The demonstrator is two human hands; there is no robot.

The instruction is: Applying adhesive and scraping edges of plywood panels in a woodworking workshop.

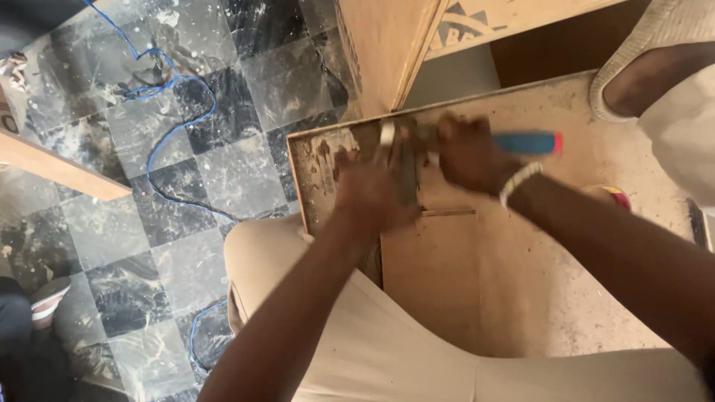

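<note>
A hand tool with a bright blue handle tipped in red (pixel 530 143) lies across the upper part of a flat, dusty, pale brown wooden board (pixel 566 298), with its handle pointing toward the board's right edge. The right hand (pixel 465 152) is clenched round the tool just left of the blue handle, and a white beaded bracelet (pixel 519 181) circles that wrist. The working end of the tool is blurred and hidden under the hands, so its kind cannot be made out.

The left hand (pixel 376 195) sits just left of the right one, near the board's upper left corner, fingers curled down over a dark, narrow metal part (pixel 408 175) that stands on the board. It appears to be gripping it, though motion blur hides the exact hold. Just below this hand a small thin wooden strip (pixel 449 213) lies on the board.

The board's left corner is stained dark. The person's leg in beige trousers (pixel 387 350) crosses the board's lower left edge. Beyond the board's upper edge stands a light plywood panel (pixel 383 45), and at its upper right corner rests a foot in a grey woven slipper (pixel 648 52). Left of the board, a thin blue cable (pixel 173 123) snakes over a grey and black marbled tile floor (pixel 112 246).
</note>
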